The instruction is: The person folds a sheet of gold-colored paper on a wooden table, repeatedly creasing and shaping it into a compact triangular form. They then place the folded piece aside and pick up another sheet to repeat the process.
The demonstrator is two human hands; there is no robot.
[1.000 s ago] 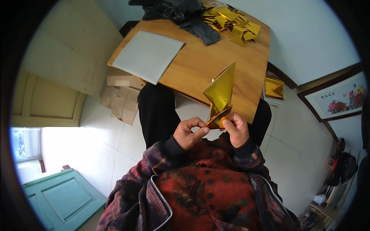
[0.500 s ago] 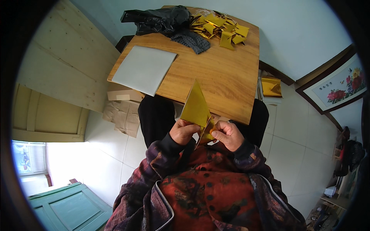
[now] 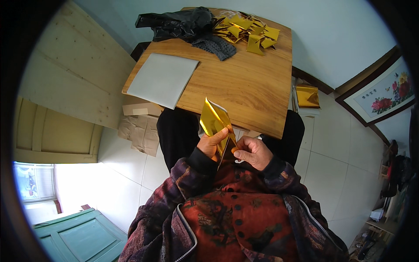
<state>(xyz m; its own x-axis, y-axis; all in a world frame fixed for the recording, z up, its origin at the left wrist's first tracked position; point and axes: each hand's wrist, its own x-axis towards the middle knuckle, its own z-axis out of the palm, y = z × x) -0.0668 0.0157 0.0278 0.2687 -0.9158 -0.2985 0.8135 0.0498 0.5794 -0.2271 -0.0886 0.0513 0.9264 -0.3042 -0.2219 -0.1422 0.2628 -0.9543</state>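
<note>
A folded sheet of gold foil paper (image 3: 211, 118) is held up over my lap, just off the near edge of the table. Its shiny face and a pale upper edge show. My left hand (image 3: 211, 145) is closed around its lower part, with the thumb lying across the foil. At the paper's right edge, my right hand (image 3: 255, 153) is closed in a pinch on a lower fold. The fingertips hide part of that fold. A small white bit shows beneath the right fingers, too small to name.
On the wooden table (image 3: 244, 83) lie a grey sheet (image 3: 163, 79) at left, a black plastic bag (image 3: 183, 24), a dark grey textured cloth (image 3: 216, 47) and a pile of folded gold foil pieces (image 3: 255, 32) at the back. Flattened cardboard (image 3: 139, 131) rests on the floor.
The gold foil paper has turned and its tip has dropped a little to the left, so its shiny face and pale edge now show. The left thumb has moved onto the foil.
</note>
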